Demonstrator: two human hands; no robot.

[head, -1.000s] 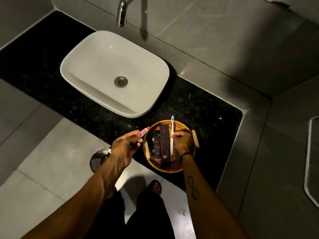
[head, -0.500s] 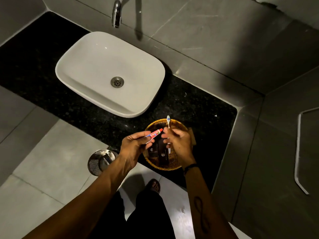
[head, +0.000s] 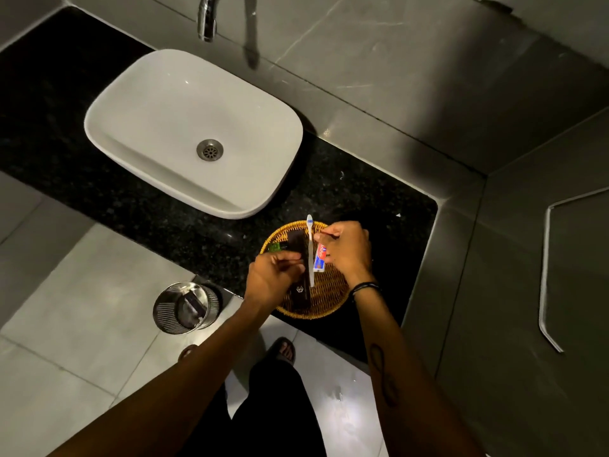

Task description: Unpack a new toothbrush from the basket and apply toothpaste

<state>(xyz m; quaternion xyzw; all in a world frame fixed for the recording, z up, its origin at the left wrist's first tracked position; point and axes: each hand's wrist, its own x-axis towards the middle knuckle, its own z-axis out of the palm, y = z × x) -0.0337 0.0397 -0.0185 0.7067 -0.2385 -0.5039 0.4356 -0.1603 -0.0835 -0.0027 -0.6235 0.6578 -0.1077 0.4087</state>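
Note:
A round wicker basket (head: 329, 308) sits on the black counter, with my two hands just above it. The white toothbrush (head: 309, 240) stands upright between them, its bristle head pointing away from me. My left hand (head: 273, 280) is closed around its lower handle. My right hand (head: 347, 250) pinches the top end of a small red, white and blue toothpaste tube (head: 319, 258), which hangs right beside the brush. A long dark box (head: 298, 249) and a small green item (head: 275, 247) lie in the basket.
A white basin (head: 148, 127) with a chrome tap (head: 206, 18) sits on the black stone counter (head: 131, 209) to the left. On the floor stands a metal bin (head: 164, 311) holding a dark wrapper. Grey walls close the right side.
The hands came together over the basket. The toothpaste went from my left hand to my right, and the toothbrush from my right hand to my left. The view shifted slightly.

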